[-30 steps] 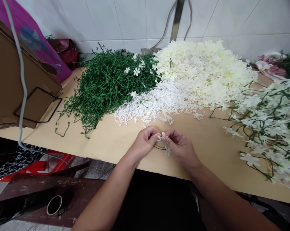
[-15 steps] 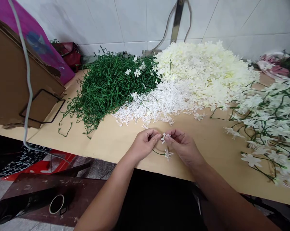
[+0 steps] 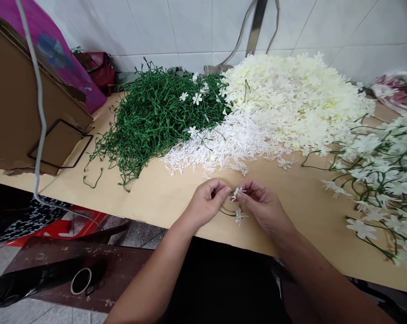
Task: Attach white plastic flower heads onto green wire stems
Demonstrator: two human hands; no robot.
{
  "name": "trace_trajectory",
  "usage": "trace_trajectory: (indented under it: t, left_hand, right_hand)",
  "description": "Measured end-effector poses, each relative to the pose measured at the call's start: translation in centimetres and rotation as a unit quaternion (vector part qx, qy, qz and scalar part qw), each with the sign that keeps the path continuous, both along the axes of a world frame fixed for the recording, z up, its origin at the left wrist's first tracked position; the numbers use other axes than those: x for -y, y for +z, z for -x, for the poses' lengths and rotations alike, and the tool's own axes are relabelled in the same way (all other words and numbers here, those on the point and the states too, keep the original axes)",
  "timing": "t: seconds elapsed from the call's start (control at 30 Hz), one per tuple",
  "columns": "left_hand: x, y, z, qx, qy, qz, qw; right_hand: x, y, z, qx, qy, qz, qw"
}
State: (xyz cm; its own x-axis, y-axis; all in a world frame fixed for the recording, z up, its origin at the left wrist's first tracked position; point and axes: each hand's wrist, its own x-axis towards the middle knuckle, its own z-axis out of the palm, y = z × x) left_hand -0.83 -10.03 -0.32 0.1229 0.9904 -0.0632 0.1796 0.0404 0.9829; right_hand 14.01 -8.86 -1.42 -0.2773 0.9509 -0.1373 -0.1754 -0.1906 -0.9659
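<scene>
Between thumb and fingertips, my left hand (image 3: 208, 202) pinches a green artificial stem. A white artificial flower (image 3: 237, 193) sits at the stem's tip, and my right hand (image 3: 260, 204) has its closed fingertips on the petals. From below the left fingers another branch of green stem (image 3: 227, 213) curves out, ending in a second white flower (image 3: 239, 216). Both hands are just above the brown-papered table (image 3: 149, 202). Beyond them lie a heap of white stamens (image 3: 223, 144), a mound of green stems (image 3: 156, 112) and a large pile of loose cream-white petals (image 3: 291, 99).
Flowers joined to stems (image 3: 386, 180) are heaped at the right. A cardboard box (image 3: 28, 112) with a grey cable (image 3: 38, 99) before it stands at the left. A dark cup (image 3: 81, 281) rests on a brown bench (image 3: 102, 270) below the table. A tiled wall (image 3: 193, 27) closes the back.
The flower between my hands now shows green at its base against the stem, where before the petals were apart from the left fingers. The view has shifted slightly.
</scene>
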Motion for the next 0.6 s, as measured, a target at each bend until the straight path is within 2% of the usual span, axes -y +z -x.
trace_trajectory:
  t: [0.3, 0.5, 0.6]
  left_hand:
    - [-0.1, 0.1, -0.4, -0.007, -0.001, -0.003, 1.0]
    - [-0.2, -0.5, -1.2, -0.002, -0.002, 0.008, 1.0]
    - [0.3, -0.2, -0.9, 0.004, 0.003, 0.036, 0.999]
  right_hand:
    - [0.0, 0.5, 0.1, 0.019, 0.013, 0.022, 0.999]
    - [0.1, 0.5, -0.3, 0.092, 0.047, -0.026, 0.994]
    - [0.3, 0.3, -0.4, 0.128, 0.074, -0.032, 0.988]
